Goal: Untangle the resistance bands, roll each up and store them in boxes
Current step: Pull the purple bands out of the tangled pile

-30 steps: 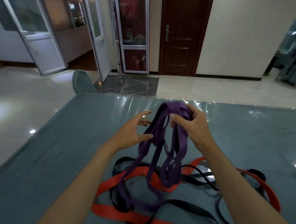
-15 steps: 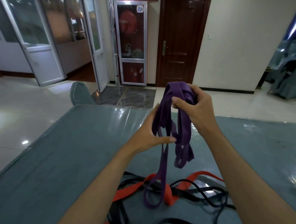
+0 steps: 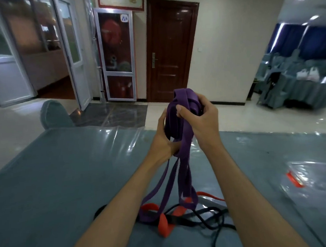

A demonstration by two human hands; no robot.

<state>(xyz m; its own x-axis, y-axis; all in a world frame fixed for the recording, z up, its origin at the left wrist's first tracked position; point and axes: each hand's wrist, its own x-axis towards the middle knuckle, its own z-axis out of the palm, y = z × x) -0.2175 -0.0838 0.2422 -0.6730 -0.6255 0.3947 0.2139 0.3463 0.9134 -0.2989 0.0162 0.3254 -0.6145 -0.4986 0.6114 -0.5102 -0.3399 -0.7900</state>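
The purple band [image 3: 181,156] looked like matt rubber; the table [image 3: 65,167] wore grey-blue cloth under glossy clear plastic; the floor [image 3: 11,123] shone, perhaps polished tile.

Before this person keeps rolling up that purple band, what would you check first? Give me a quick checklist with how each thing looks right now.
1. Right hand grips the bunched top of the purple band: ok.
2. Left hand holds the band lower down: ok.
3. Purple band lifted free of the pile: not ok; its hanging loops reach down among the red band and black band on the table.
4. Purple band free of knots: cannot tell; the strands overlap.
5. Box ready: a clear container lies on the table to the right; whether it is open, cannot tell.
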